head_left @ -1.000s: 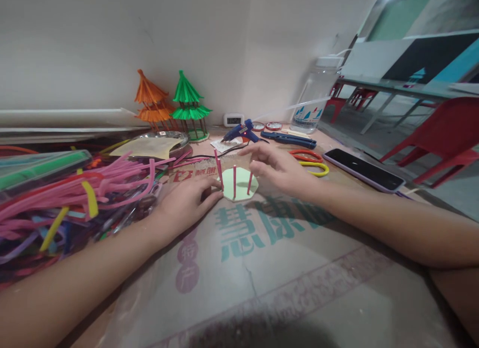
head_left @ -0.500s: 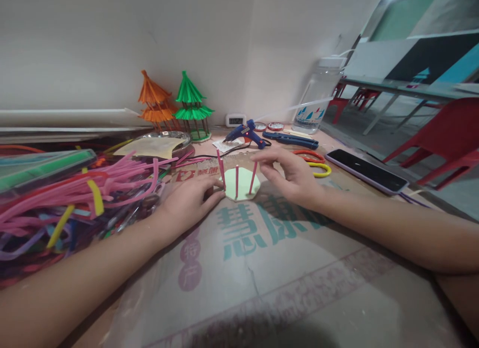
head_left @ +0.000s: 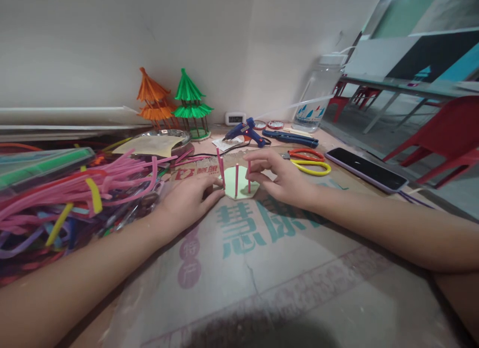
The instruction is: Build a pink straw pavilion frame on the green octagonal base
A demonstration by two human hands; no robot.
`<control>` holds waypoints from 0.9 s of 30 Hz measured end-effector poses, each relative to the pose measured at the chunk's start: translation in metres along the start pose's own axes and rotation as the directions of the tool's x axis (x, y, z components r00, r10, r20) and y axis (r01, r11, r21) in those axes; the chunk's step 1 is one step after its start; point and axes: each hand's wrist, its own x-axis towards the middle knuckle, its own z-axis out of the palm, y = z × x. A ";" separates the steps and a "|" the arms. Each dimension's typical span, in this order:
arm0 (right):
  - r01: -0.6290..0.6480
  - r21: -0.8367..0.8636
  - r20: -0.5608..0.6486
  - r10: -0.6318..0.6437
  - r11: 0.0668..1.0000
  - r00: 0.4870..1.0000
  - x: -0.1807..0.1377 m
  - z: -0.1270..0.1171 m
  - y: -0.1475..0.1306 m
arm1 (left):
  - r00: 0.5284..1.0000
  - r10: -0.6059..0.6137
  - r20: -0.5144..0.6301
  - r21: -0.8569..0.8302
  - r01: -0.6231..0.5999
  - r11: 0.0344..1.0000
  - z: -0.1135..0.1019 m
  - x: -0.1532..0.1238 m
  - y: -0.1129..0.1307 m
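Note:
A pale green many-sided base (head_left: 242, 190) lies flat on the cardboard, with several thin pink sticks standing on it. My left hand (head_left: 189, 195) rests at the base's left side, fingers curled and fingertips closed on its edge beside the left sticks (head_left: 221, 172). A middle stick (head_left: 236, 180) stands upright, touched by neither hand. At the right, my right hand (head_left: 282, 178) pinches another pink stick (head_left: 249, 180) between thumb and fingers; this stick is nearly upright. The fingertips partly cover the stick's middle.
Behind the base lie a blue glue gun (head_left: 245, 132), a blue cutter (head_left: 291, 138) and orange-and-yellow-handled scissors (head_left: 312, 167). A phone (head_left: 364, 169) is at right. Pink pipe cleaners (head_left: 112, 180) heap at left. Orange (head_left: 152, 96) and green (head_left: 189, 96) pagoda models and a bottle (head_left: 316, 96) stand behind.
My right hand has moved left and its fingers have closed on the right stick. That stick went from leaning outward to nearly upright. My left hand stays in place.

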 end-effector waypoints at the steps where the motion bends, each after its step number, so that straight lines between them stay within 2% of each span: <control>1: 0.005 -0.001 -0.001 -0.005 1.000 1.000 0.000 0.000 0.001 | 1.000 -0.003 -0.001 0.002 0.003 1.000 0.000 0.000 0.000; 8: 0.008 -0.049 -0.005 -0.009 0.999 1.000 -0.003 -0.001 0.005 | 1.000 -0.017 0.006 0.009 0.017 1.000 0.000 0.001 0.001; 14: 0.039 -0.107 0.039 -0.035 0.994 0.999 -0.002 -0.001 -0.002 | 1.000 -0.010 0.005 -0.023 0.011 1.000 0.000 0.001 0.000; 20: 0.072 -0.100 -0.037 -0.076 0.992 0.996 0.001 -0.006 -0.008 | 1.000 -0.014 0.011 -0.031 0.014 0.999 -0.001 0.000 0.002; 27: 0.116 -0.145 -0.041 -0.123 0.983 0.992 -0.001 -0.008 -0.012 | 1.000 -0.004 0.011 -0.048 0.005 0.999 -0.001 0.001 0.001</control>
